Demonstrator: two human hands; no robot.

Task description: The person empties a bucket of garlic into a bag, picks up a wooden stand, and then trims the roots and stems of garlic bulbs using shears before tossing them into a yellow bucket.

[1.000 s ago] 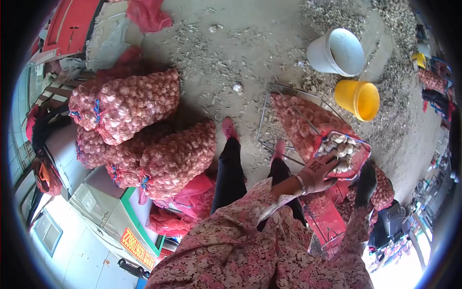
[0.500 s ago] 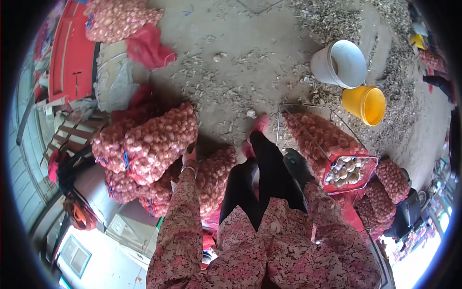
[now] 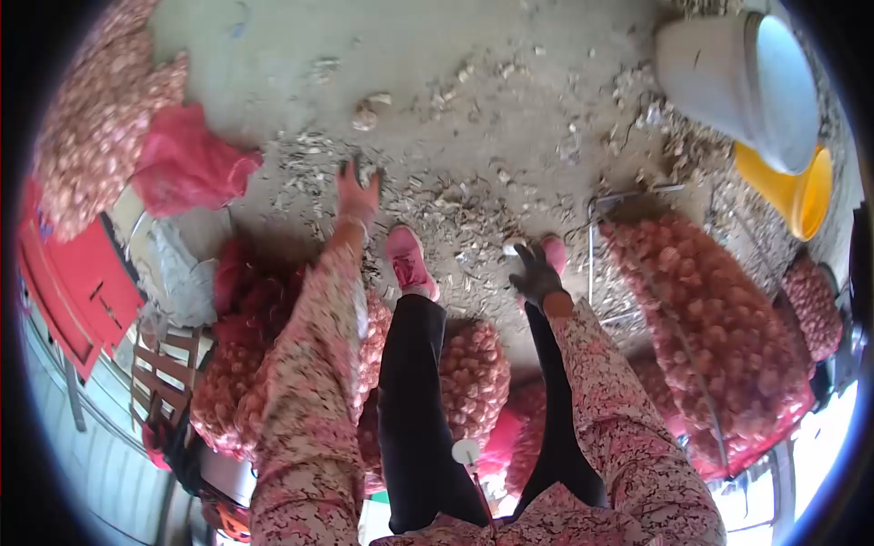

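Reaching down, upper centre of frame: left hand (image 3: pixel 357 189) spread wide, empty, over husk-strewn ground (image 3: pixel 473 109) near a loose bulb (image 3: pixel 365 116) above it. Gloved right hand (image 3: pixel 535 273), centre, loosely open, empty. Filled sack (image 3: pixel 719 337) at right in wire frame (image 3: pixel 608 205); more sacks (image 3: pixel 473 378) below centre. Bulb not yet gathered.

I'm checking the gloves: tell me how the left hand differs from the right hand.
The left hand is bare with fingers spread, reaching toward the littered ground; the right hand wears a dark glove and hangs lower, over the pink shoe. Both are empty, on floral-sleeved arms.
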